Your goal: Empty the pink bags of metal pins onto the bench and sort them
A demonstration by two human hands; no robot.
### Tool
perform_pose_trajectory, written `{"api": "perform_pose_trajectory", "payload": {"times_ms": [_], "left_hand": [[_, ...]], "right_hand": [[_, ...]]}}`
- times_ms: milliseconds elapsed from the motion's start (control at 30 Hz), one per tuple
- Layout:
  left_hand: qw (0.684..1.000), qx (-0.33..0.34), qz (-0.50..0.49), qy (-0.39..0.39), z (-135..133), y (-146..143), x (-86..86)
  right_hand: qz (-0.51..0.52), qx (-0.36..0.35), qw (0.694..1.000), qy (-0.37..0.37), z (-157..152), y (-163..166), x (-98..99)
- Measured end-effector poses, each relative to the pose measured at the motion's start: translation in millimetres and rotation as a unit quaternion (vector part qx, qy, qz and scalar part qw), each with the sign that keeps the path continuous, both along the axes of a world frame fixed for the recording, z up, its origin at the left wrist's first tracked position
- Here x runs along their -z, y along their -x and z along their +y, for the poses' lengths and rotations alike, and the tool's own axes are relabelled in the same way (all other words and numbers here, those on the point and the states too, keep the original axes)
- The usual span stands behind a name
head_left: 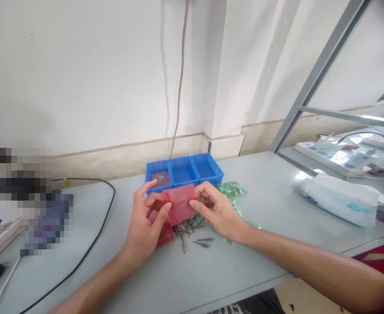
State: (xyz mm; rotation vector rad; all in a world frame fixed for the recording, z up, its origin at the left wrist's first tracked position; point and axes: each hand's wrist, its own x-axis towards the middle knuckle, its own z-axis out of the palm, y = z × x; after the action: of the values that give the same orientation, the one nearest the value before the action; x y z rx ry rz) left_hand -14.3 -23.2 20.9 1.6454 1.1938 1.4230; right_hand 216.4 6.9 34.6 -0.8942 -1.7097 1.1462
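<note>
Both my hands hold one small red plastic bag (179, 201) above the grey table (250, 261). My left hand (146, 226) pinches its left edge and my right hand (218, 210) pinches its right edge, fingers closed on it. Under the bag lies a heap of small metal rivets (192, 233), with a few scattered toward me. More red bags (164, 235) lie under my left hand. Green bags (231, 189) lie just right of my right hand.
Three joined blue bins (184, 171) stand behind the bag; the left one holds a dark red item. A black cable (95, 244) curves across the left of the table. A white wrapped packet (340, 198) lies at right, beside a grey metal frame (309, 87) and a power strip (337, 157).
</note>
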Motion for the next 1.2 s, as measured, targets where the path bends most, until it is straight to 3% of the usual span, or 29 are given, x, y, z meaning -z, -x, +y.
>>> {"api": "perform_pose_trajectory", "payload": {"times_ms": [200,367,633,800,933,1033,1133,1200], "left_hand": [[0.982,-0.031,0.142,-0.122,1.5,6.1,2.4],[0.968,0.005,0.211,-0.136,7.2,10.2,2.4],[0.972,-0.025,0.204,-0.112,3.5,7.3,-8.7],[0.972,-0.049,0.211,-0.094,1.7,2.9,-18.6],[0.977,0.0,0.211,-0.03,4.6,1.0,-17.0],[0.989,0.026,0.142,0.024,9.2,-1.5,-11.2],[0.996,0.015,0.087,0.014,16.0,-4.4,-10.4],[0.995,-0.001,0.1,-0.014,20.6,-5.5,-15.9]], "right_hand": [[0.095,-0.015,0.993,0.072,1.2,1.9,-1.3],[0.074,-0.011,0.996,0.039,4.7,0.1,-0.7],[0.06,-0.049,0.996,0.04,4.3,-0.9,-5.2],[0.06,-0.003,0.998,0.021,9.1,-1.5,-4.4],[0.054,-0.012,0.997,0.049,15.1,-2.7,-3.9],[0.08,-0.023,0.993,0.079,17.5,-1.9,-5.8],[0.097,-0.013,0.99,0.099,19.5,-0.3,-7.8],[0.11,-0.006,0.988,0.108,21.3,0.2,-8.8]]}}
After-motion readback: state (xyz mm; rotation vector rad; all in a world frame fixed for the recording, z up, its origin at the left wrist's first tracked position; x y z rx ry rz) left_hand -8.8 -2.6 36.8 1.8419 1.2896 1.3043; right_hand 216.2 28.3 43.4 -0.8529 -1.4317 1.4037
